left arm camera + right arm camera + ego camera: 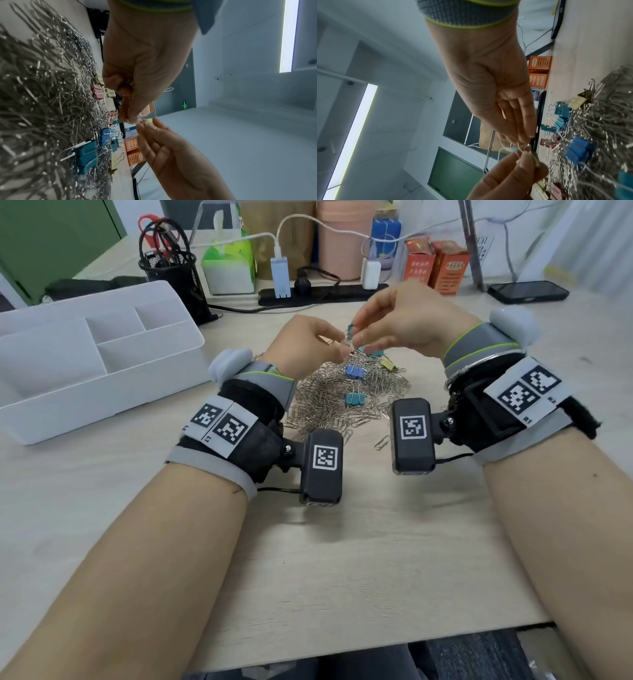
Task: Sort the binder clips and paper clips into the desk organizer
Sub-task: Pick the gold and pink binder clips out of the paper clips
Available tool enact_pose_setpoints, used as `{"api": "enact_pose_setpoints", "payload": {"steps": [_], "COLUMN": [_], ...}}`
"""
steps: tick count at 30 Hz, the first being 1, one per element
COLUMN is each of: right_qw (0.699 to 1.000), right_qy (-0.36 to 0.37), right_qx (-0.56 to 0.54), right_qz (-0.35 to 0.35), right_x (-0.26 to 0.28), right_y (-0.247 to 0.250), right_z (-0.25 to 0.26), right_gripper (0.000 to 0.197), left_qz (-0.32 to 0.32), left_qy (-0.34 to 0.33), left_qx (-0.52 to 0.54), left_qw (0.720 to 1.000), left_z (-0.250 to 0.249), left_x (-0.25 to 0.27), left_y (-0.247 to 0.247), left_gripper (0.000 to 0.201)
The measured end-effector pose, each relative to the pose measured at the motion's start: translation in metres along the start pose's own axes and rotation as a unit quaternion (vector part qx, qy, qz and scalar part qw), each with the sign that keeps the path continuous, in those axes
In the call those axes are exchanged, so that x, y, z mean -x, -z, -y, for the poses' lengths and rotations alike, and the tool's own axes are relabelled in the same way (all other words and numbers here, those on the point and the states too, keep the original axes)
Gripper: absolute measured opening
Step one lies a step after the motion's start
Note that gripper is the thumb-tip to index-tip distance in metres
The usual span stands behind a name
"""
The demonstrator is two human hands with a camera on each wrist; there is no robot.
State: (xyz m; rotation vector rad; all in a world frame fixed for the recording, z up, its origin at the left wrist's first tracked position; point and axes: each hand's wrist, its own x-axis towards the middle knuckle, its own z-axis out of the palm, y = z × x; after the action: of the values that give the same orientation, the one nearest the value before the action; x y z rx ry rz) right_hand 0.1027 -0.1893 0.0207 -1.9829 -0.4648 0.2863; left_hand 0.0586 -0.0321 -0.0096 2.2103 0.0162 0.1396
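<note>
On the desk, orange boxes bear unreadable print behind paper clips.

Bare desk before me lets my hands pass; paper-clip heap blocks centre, white organizer left, power strip behind.

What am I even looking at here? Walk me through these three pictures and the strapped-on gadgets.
No machine: a person's two hands, with a camera strapped to each wrist and a third worn on the head. The head view looks down at the desk; the other two look along each hand. On the desk lie a pile of paper clips mixed with coloured binder clips, and a white desk organizer, its visible compartments bare. Above the pile, the left hand and right hand together pinch a teal binder clip tangled with paper clips.
</note>
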Motion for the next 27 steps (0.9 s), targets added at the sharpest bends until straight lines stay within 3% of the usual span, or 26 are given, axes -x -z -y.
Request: {"api": "enact_pose_setpoints", "payload": {"steps": [3, 6, 11, 16, 24, 27], "right_qw": [0.994, 0.974, 0.969, 0.971, 0.989, 0.991], "right_qy": [-0.059, -0.135, -0.203, -0.210, -0.126, -0.114], "right_qx": [0.091, 0.178, 0.138, 0.110, 0.052, 0.033], "right_qz": [-0.013, -0.032, -0.042, -0.034, -0.065, -0.069], "right_x": [-0.001, -0.002, -0.001, -0.001, -0.001, -0.001], "right_y": [0.012, 0.020, 0.017, 0.015, 0.017, 0.016], "right_z": [-0.006, -0.015, -0.027, -0.033, -0.018, -0.014], "right_gripper": [0.017, 0.030, 0.035, 0.033, 0.004, 0.010], "left_qz": [0.001, -0.008, -0.011, -0.003, -0.038, -0.042], "left_qy": [0.017, 0.012, 0.019, 0.017, 0.008, -0.002], "left_qx": [0.002, 0.012, 0.006, 0.019, 0.033, 0.023], "left_qw": [1.000, 1.000, 1.000, 1.000, 0.999, 0.999], "left_z": [0.003, 0.006, 0.008, 0.006, 0.003, 0.002], "left_x": [-0.003, -0.004, -0.006, -0.003, -0.001, 0.001], "left_y": [-0.002, -0.005, -0.001, -0.003, 0.000, 0.005], "left_gripper": [0.036, 0.025, 0.007, 0.024, 0.023, 0.026]}}
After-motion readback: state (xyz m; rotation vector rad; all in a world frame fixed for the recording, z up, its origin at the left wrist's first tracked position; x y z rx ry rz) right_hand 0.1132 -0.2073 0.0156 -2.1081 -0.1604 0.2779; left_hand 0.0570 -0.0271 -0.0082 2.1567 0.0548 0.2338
